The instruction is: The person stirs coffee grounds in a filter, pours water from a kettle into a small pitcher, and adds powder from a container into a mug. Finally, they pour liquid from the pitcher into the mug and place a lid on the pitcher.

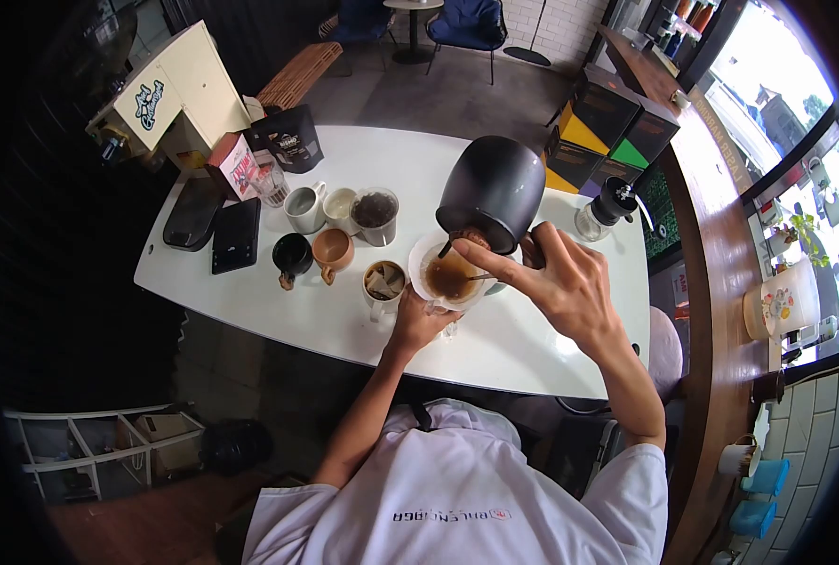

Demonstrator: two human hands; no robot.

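My right hand is closed round the handle of a black kettle, index finger stretched along its near side. The kettle is tilted, its spout over a coffee dripper lined with pale filter paper. Wet brown coffee fills the filter; a thin stick-like piece shows at its right edge. Below the dripper's near side, my left hand grips it or the vessel beneath; its fingers are partly hidden. Just left stands a white mug with a folded, bag-like thing inside.
On the white table stand an orange-brown cup, a black cup, a grey mug and a clear cup of dark contents. A hand grinder is at right, a black tablet at left. Stacked boxes stand beyond.
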